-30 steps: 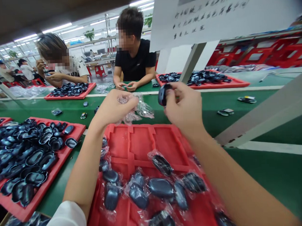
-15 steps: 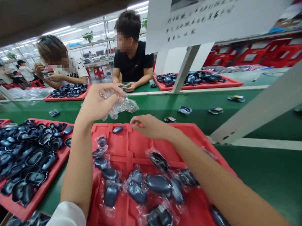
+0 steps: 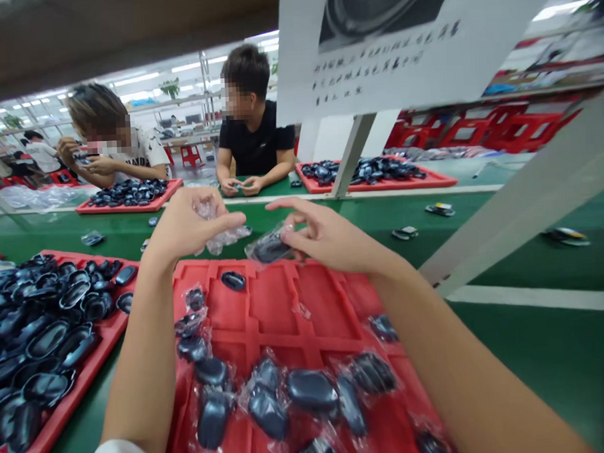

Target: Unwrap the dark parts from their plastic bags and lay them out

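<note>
My left hand [image 3: 194, 221] is wrapped round crumpled clear plastic film [image 3: 219, 230], above the back left of the near red tray [image 3: 275, 301]. To its right, my right hand [image 3: 312, 233] pinches a dark shell in a clear bag [image 3: 270, 244] between thumb and fingers, over the tray's back edge. Below, several dark glossy shells in clear wrap lie in the tray, among them a broad one [image 3: 312, 390] in the middle. One small dark shell [image 3: 233, 280] rests at the tray's back left.
Another red tray [image 3: 100, 352], heaped with dark shells, stands at the left. Small parts lie on the green belt [image 3: 332, 218]. A slanted white post [image 3: 510, 190] stands at the right, with a hanging paper sheet [image 3: 400, 68] above. Two people sit across.
My right hand now holds a bagged dark shell beyond the tray's back edge; the wrapped shell near the tray's middle is gone from its place. The view has shifted slightly.
</note>
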### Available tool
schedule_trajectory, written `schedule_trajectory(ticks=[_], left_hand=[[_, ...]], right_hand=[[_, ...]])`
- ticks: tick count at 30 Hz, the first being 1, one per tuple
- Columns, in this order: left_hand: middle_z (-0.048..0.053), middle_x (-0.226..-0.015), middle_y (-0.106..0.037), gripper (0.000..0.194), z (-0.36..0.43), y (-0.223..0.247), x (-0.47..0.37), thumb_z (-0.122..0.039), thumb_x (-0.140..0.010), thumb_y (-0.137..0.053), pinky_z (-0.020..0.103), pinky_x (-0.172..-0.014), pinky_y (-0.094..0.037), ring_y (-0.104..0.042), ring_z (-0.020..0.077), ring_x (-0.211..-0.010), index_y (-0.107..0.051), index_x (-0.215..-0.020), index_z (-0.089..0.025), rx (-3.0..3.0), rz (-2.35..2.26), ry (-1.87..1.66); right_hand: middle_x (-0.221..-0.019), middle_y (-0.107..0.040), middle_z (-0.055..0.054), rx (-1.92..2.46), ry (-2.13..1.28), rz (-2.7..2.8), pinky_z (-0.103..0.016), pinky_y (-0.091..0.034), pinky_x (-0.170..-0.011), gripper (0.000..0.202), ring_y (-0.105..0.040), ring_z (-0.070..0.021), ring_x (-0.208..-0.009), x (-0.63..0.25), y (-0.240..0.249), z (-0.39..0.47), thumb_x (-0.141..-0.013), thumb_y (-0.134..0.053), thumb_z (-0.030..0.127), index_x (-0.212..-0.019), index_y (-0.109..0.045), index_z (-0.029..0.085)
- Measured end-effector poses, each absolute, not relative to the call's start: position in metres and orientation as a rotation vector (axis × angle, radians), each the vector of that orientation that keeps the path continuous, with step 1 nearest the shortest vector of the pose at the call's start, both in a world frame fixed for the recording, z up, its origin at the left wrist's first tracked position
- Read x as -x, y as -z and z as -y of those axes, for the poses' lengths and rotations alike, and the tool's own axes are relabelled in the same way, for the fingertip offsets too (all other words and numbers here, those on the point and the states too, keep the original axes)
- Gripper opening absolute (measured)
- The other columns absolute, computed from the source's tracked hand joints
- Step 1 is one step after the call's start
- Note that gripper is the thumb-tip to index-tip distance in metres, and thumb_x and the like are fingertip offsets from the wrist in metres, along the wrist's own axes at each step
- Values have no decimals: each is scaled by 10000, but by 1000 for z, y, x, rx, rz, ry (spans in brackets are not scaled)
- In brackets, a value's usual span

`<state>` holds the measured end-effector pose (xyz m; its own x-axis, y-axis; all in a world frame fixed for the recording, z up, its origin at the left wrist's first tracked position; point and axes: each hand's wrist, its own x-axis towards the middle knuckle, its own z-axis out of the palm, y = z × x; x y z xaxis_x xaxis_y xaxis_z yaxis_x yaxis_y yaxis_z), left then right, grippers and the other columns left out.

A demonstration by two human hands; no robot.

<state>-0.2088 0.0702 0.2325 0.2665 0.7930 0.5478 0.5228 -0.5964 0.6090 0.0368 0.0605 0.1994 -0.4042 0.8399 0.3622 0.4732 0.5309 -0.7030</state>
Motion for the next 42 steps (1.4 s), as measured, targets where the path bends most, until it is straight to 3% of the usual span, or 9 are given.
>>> schedule_trajectory(ticks=[6, 8, 12, 17, 21, 24, 29, 34, 42], left_hand=[[53, -902, -786, 424, -75, -228, 199, -573, -738, -804, 328, -743, -503, -688, 250, -854, -810, -973, -220, -2264, -1159, -1152], [54, -856, -772, 418, -76, -224, 191, -588, -755, -782, 322, -716, -487, -676, 251, -841, -797, -917, -203, -2234, -1175, -1181], [-19, -596, -587, 394, -78, -216, 176, -520, -881, -652, 270, -565, -373, -512, 147, -590, -638, -682, -180, -2183, -1063, -1220], [-47, -599, -437, 362, -77, -217, 174, -356, -901, -606, 263, -568, -292, -366, 111, -603, -488, -609, -176, -2384, -997, -1096], [-33, -694, -527, 194, -69, -221, 173, -272, -893, -571, 257, -637, -384, -435, 124, -663, -592, -727, -175, -2321, -772, -981], [-28, -680, -497, 258, -62, -223, 167, -314, -920, -561, 266, -626, -363, -422, 132, -662, -547, -696, -185, -2364, -777, -1010], [-42, -545, -344, 502, -59, -222, 165, -435, -945, -568, 301, -555, -221, -296, 122, -565, -404, -536, -196, -2486, -1124, -1163], [-44, -479, -392, 554, -69, -219, 173, -458, -984, -525, 294, -576, -281, -339, 124, -517, -432, -502, -202, -2528, -1156, -1201], [-38, -499, -393, 547, -72, -218, 169, -453, -976, -535, 295, -561, -274, -342, 113, -527, -422, -508, -192, -2449, -1007, -1157]], right_hand=[[-817, -619, 11, 834, -669, 1403, -325, -631, -544, 371, -691, -163, -544, -16, -197, -55, -799, -762, 477, -917, -531, 212], [-792, -595, 19, 806, -643, 1345, -325, -639, -574, 427, -699, -165, -581, -8, -193, -53, -773, -791, 511, -826, -480, 222], [-615, -524, 47, 912, -609, 1526, -246, -498, -479, 427, -622, -145, -523, -6, -193, -48, -862, -696, 544, -766, -414, 238], [-573, -413, 52, 942, -270, 1944, -242, -299, -520, 392, -376, -93, -518, -25, -203, -49, -990, -507, 449, -689, -421, 212], [-560, -421, 32, 804, -342, 1982, -252, -300, -514, 549, -365, -103, -522, -42, -203, -59, -990, -472, 610, -618, -420, 209], [-519, -417, 35, 830, -365, 1873, -256, -281, -479, 584, -342, -102, -472, -49, -202, -63, -951, -507, 675, -597, -441, 215], [-536, -468, 39, 939, -48, 1949, -256, -341, -536, 379, -400, -115, -492, -44, -203, -53, -902, -617, 556, -784, -647, 198], [-716, -675, -49, 1030, 227, 1924, -284, -427, -652, 305, -579, -169, -604, -23, -198, -49, -963, -480, 327, -1047, -725, 167], [-641, -645, -26, 1122, -18, 1852, -283, -433, -565, 226, -583, -172, -576, -20, -206, -42, -922, -581, 350, -846, -719, 189]])
